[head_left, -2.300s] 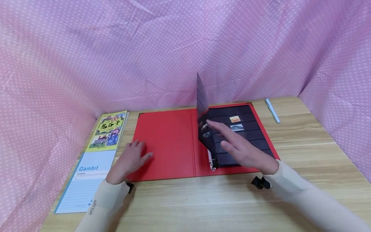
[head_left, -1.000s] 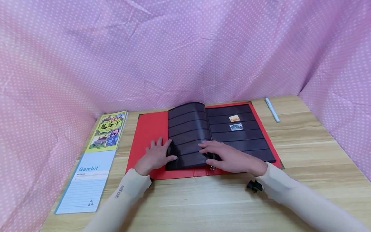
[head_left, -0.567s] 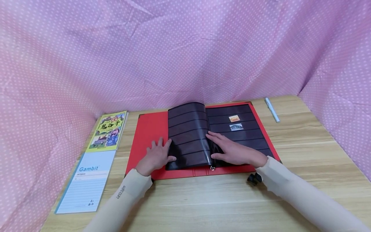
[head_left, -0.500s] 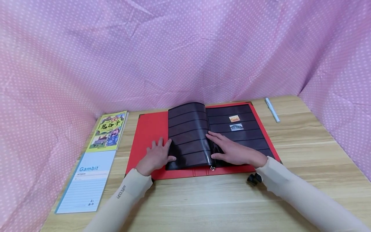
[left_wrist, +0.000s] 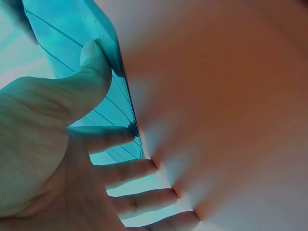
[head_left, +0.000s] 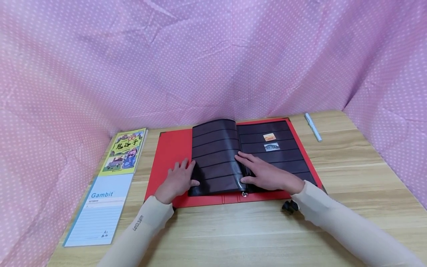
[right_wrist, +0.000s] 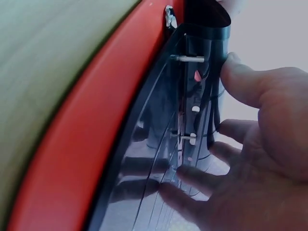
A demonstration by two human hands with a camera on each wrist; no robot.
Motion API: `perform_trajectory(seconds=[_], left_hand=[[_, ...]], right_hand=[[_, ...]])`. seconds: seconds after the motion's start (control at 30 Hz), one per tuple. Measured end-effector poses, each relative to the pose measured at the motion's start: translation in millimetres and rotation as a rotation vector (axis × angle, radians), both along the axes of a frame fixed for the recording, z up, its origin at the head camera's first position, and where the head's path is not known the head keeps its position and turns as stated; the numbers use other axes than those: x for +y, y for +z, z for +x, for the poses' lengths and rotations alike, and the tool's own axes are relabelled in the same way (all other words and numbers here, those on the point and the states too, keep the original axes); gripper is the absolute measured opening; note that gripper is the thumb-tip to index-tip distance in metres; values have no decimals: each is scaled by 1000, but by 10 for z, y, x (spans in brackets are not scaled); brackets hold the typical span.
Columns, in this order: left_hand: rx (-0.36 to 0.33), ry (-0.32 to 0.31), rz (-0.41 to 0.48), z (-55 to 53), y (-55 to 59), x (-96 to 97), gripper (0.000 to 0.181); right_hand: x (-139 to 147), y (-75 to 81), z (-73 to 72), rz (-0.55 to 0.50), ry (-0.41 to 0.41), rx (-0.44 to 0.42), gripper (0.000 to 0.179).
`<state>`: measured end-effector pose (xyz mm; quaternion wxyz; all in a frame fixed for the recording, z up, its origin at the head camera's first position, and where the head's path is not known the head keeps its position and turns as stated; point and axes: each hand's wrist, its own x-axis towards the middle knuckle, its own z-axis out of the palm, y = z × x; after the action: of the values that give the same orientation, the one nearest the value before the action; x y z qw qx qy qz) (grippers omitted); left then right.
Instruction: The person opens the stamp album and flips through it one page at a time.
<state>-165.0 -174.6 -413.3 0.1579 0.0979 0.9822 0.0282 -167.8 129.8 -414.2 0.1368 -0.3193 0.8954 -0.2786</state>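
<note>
A red stamp album (head_left: 170, 148) lies spread on the table, with a black strip-pocket page (head_left: 213, 152) curving over its left side. My left hand (head_left: 176, 181) has its fingers spread across the red cover and the page's outer edge, thumb on the page. Near the spine, my right hand (head_left: 265, 173) touches the bulge of that page with extended fingertips. Metal binder rings (right_wrist: 190, 58) show beside the fingers in the right wrist view. On the right-hand black page (head_left: 258, 129) sit two stamps, one orange (head_left: 269, 137) and one grey-green (head_left: 271, 147).
To the left lie a yellow comic-style book (head_left: 125, 152) and a white-and-blue Gambit notebook (head_left: 100, 207). A light blue pen (head_left: 313, 127) rests at the right. Pink dotted cloth (head_left: 213, 63) hangs behind the wooden table (head_left: 233, 233).
The black page stood upright and now lies over to the left. My left hand has shifted right onto its edge; my right hand has come down beside the spine.
</note>
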Motion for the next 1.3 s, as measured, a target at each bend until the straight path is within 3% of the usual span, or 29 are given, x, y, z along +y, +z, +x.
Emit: perform_trajectory(seconds=[0.5, 0.67, 0.93, 1.1, 1.3], left_hand=[[37, -50, 27, -44, 27, -144, 80], [27, 16, 18, -56, 52, -207, 83], [-58, 83, 48, -40, 85, -300, 91], [-77, 57, 65, -21, 103, -372, 90], [-79, 23, 78, -7, 95, -448, 88]], right_hand=[[-214, 31, 52, 81, -85, 47, 73], [-280, 23, 54, 99, -94, 44, 72], [-366, 21, 31, 145, -98, 22, 72], [-300, 56, 34, 104, -104, 5, 71], [-10, 67, 48, 4, -111, 26, 67]])
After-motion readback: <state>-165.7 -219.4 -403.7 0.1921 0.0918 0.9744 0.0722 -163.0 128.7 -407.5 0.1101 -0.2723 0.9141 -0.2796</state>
